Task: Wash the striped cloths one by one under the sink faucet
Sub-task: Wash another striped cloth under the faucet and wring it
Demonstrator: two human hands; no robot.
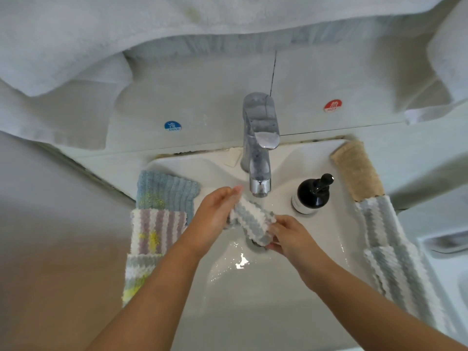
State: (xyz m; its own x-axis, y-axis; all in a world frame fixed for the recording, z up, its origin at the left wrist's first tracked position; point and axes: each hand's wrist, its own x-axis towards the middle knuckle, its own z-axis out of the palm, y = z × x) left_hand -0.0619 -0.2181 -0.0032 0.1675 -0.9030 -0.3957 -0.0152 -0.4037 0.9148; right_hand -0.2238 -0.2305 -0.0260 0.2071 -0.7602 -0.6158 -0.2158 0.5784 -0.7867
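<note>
Under faucet [259,158] spout: grey-white striped cloth [253,219] stretched between both hands. Left hand [215,216] pinched upper end, right hand [291,236] gripped lower end. Step: rinsing, likely mid-wash. Next move probably needed rubbing, then wringing.

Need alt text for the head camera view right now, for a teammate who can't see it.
Both hands, left hand and right hand, hold a grey-and-white striped cloth under the chrome faucet above the white sink. More cloths drape both sink edges; a black pump bottle stands right of the faucet.
</note>
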